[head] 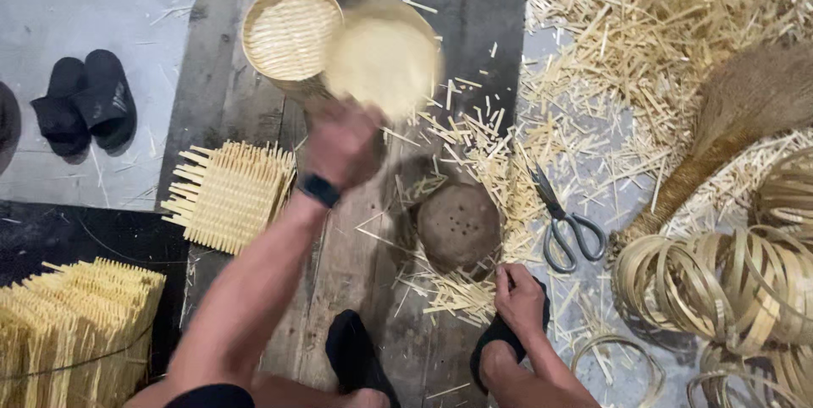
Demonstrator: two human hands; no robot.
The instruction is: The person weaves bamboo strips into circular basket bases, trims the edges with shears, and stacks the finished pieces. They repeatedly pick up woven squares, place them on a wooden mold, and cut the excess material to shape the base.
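Note:
My left hand (343,144) is raised over the wooden floor and grips a round woven bamboo piece (385,56), which is blurred by motion. Just behind it stands a round bamboo basket (288,35) with a woven bottom. My right hand (518,298) rests low near my right foot, fingers curled among loose bamboo slivers (453,294); whether it grips any I cannot tell. A round brown block with small holes (457,226) sits between my hands.
Scissors (563,222) lie right of the block. Square woven bamboo mats (227,194) lie at left, a stack of them (72,323) at lower left. Coiled bamboo hoops (728,281) and a brush (737,120) are at right. Black sandals (85,103) sit at far left.

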